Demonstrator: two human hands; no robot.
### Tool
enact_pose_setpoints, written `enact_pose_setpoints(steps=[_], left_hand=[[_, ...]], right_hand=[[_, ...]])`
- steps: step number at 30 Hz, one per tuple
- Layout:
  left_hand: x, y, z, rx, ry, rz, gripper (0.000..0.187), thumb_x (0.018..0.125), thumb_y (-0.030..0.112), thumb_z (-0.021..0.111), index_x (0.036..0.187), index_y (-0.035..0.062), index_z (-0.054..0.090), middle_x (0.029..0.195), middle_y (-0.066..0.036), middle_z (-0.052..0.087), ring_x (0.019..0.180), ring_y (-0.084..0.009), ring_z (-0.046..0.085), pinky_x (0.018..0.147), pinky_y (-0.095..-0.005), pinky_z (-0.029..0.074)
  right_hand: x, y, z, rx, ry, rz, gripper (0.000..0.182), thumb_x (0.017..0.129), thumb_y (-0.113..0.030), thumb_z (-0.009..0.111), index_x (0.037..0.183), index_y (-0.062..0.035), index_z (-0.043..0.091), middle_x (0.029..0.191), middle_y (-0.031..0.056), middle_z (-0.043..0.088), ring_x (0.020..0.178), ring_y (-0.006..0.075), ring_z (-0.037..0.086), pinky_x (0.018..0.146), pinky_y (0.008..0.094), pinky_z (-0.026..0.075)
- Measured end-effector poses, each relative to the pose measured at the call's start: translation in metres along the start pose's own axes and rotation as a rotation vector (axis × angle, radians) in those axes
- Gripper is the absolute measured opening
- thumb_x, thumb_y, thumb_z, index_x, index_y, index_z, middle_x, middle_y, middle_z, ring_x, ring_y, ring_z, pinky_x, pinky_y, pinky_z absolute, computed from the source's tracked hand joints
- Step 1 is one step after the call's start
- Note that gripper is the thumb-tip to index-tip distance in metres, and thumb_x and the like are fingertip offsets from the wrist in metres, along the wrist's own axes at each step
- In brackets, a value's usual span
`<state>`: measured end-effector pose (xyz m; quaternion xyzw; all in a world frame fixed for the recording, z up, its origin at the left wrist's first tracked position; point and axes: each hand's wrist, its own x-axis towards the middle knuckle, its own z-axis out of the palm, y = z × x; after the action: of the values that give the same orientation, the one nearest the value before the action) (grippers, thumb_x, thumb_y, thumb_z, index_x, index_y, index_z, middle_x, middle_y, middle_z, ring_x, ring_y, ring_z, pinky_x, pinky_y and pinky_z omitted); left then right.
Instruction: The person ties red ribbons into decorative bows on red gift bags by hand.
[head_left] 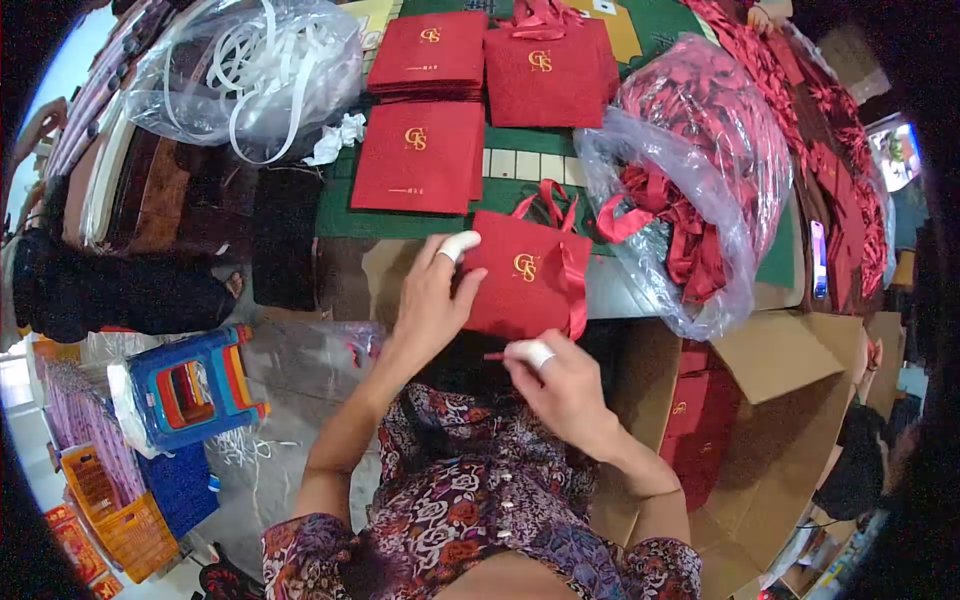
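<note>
A red paper gift bag (515, 285) with gold lettering lies at the table's near edge, a red ribbon handle (573, 285) hanging down its right side. My left hand (437, 290) grips the bag's left edge, thumb on the front face. Just below the bag, my right hand (565, 385) is closed in a pinch, and a short red strip, apparently ribbon, sticks out from its fingertips. White wrapping covers a finger on each hand. Behind the bag lies a stack of flat red bags (415, 160), with another red stack (428, 55) beyond it.
A clear plastic sack (700, 150) of red ribbons sits at right, and a bag of white ribbon (260, 75) at far left. An open cardboard box (780, 430) with red bags inside stands at lower right. Plastic stools (190, 390) are on the left; another person's dark sleeve (130, 290) shows there.
</note>
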<state>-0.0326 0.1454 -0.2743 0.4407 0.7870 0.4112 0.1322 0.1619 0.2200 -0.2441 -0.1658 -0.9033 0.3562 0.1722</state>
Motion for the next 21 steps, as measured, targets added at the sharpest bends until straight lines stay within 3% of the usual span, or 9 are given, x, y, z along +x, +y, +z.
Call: enact_pose_setpoints(steps=[3,6,8,10,12,13,19,21], left_hand=[[-0.006,0.0,0.013,-0.005,-0.017,0.011,0.04,0.085,0.006,0.073,0.123,0.0038,0.06,0.108,-0.014,0.061,0.09,-0.0255,0.066,0.075,-0.0342,0.054],[-0.003,0.005,0.015,-0.031,-0.017,-0.036,0.042,0.085,0.005,0.073,0.125,0.0039,0.06,0.109,-0.014,0.061,0.089,-0.0258,0.066,0.073,-0.0342,0.054],[0.006,0.007,0.015,0.035,0.05,0.087,0.042,0.087,0.004,0.071,0.126,0.0036,0.058,0.112,-0.015,0.06,0.088,-0.0253,0.066,0.072,-0.0333,0.054],[0.014,0.006,0.017,0.067,0.04,0.099,0.043,0.087,0.006,0.07,0.128,0.0028,0.057,0.115,-0.016,0.058,0.092,-0.0299,0.064,0.076,-0.0372,0.054],[0.022,0.009,0.017,0.299,0.071,0.268,0.043,0.086,0.01,0.071,0.127,0.002,0.058,0.115,-0.018,0.057,0.098,-0.0365,0.061,0.084,-0.0429,0.052],[0.021,0.003,0.018,0.264,-0.024,0.241,0.042,0.085,0.011,0.071,0.125,0.0015,0.059,0.115,-0.02,0.056,0.102,-0.0416,0.057,0.089,-0.0467,0.049],[0.021,0.015,0.015,0.18,-0.033,0.23,0.033,0.079,0.007,0.075,0.11,0.0003,0.062,0.108,-0.017,0.056,0.101,-0.0382,0.058,0.085,-0.0447,0.051],[0.021,0.018,0.013,0.159,-0.032,0.238,0.033,0.079,0.007,0.075,0.109,0.0007,0.062,0.107,-0.017,0.056,0.101,-0.0379,0.058,0.084,-0.0443,0.051]], right_hand=[[0.023,0.005,-0.009,0.006,0.229,0.068,0.02,0.082,-0.007,0.078,0.099,-0.0072,0.069,0.08,0.0101,0.06,0.066,0.0252,0.061,0.058,0.0357,0.048],[0.042,0.027,0.0,-0.088,0.313,0.088,0.02,0.081,-0.005,0.078,0.098,-0.0056,0.069,0.08,0.01,0.061,0.067,0.0244,0.062,0.058,0.0359,0.048],[0.049,0.034,0.005,-0.106,0.312,0.122,0.019,0.081,-0.004,0.078,0.097,-0.0053,0.069,0.08,0.0104,0.061,0.068,0.0251,0.062,0.06,0.0366,0.048],[0.052,0.04,0.01,-0.126,0.31,0.16,0.017,0.081,-0.004,0.077,0.096,-0.0049,0.069,0.08,0.0109,0.062,0.069,0.0258,0.063,0.061,0.0374,0.049],[0.054,0.045,0.015,-0.064,0.356,0.214,0.013,0.083,-0.01,0.076,0.092,-0.0047,0.067,0.086,0.012,0.063,0.077,0.033,0.065,0.067,0.0413,0.051],[0.056,0.045,0.014,-0.065,0.355,0.218,0.013,0.083,-0.01,0.076,0.092,-0.0047,0.067,0.086,0.012,0.063,0.077,0.033,0.065,0.067,0.0413,0.051],[0.064,0.043,0.014,-0.048,0.385,0.247,0.011,0.082,-0.008,0.074,0.089,-0.0043,0.066,0.08,0.0113,0.063,0.072,0.0305,0.065,0.065,0.0406,0.051],[0.061,0.043,0.014,0.021,0.34,0.317,0.009,0.085,-0.006,0.072,0.089,-0.0019,0.066,0.081,0.0109,0.067,0.068,0.0188,0.065,0.064,0.0332,0.052]])
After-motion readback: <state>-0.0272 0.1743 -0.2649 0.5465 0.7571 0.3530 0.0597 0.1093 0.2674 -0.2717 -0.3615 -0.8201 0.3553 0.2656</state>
